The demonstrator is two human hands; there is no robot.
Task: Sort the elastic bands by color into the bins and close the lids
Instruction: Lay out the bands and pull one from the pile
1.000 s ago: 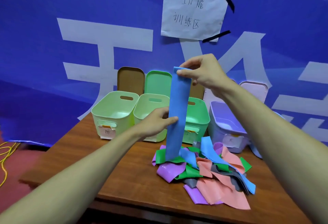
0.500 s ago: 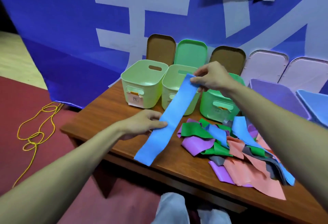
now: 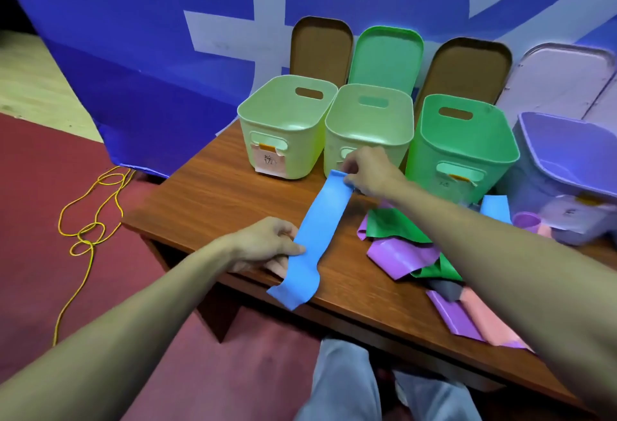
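The blue band [image 3: 320, 230] lies stretched between both hands over the left part of the table [image 3: 213, 200]. Its long axis runs away from the person, from the table's near edge toward the row of bins, leaning a little to the right at the far end. The right hand [image 3: 367, 170] pinches that far end with curled fingers, just in front of the middle pale green bin [image 3: 367, 140]. The left hand [image 3: 267, 247] grips the band lower down, thumb on top and fingers under it, and a short tail hangs past the table's edge. The right hand is therefore the nearer to the bins, with the green bin [image 3: 464, 143] and the purple bin [image 3: 567, 153] further to its right. No blue bin shows in this view, so the band probably has to travel rightward, led by the right hand. The band is a flat, wide, smooth strip, limp where it is not pulled taut and curling at its free end. The unsorted pile [image 3: 400, 247] of purple, green, grey and pink bands sits just right of it, not touching it.
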